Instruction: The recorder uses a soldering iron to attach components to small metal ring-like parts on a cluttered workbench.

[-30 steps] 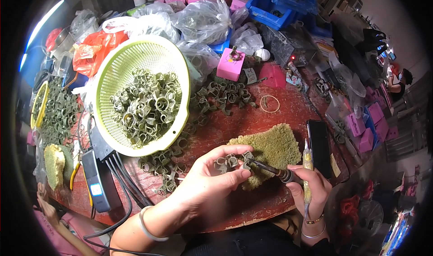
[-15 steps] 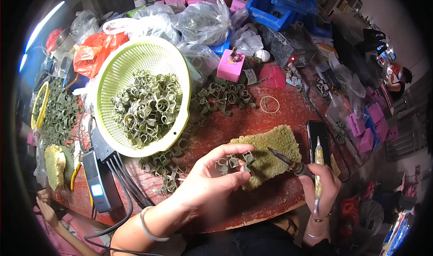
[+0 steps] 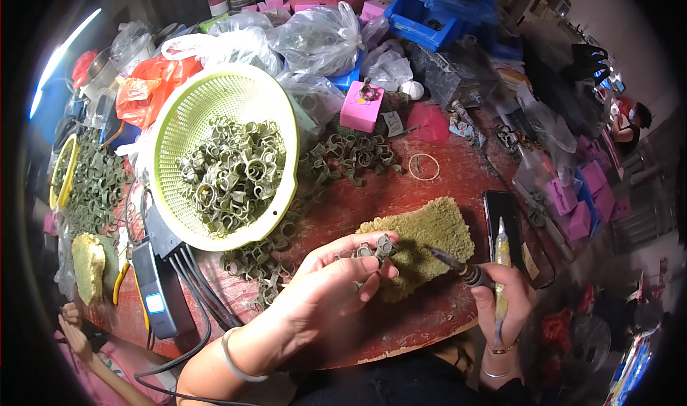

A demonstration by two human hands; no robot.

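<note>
My left hand is closed round a few small grey-green rings, which show between its thumb and fingers. They are held just over the left part of a rough yellow-green sponge pad. My right hand grips a dark, pointed tool like a soldering iron, its tip over the pad and apart from the rings. In that same hand a slim pen-like tool with a mottled yellow handle stands upright. Many similar rings fill a pale yellow-green plastic basket on the left.
Loose rings lie beside the basket on the worn red table. A pink block, a rubber band and a black phone are around the pad. Black cables run by a grey box. Another person's hands show at left.
My left fingers have curled in, the thumb moving left, and the rings have turned and shifted slightly left and down. The iron's tip has dropped a little. The view has shifted slightly.
</note>
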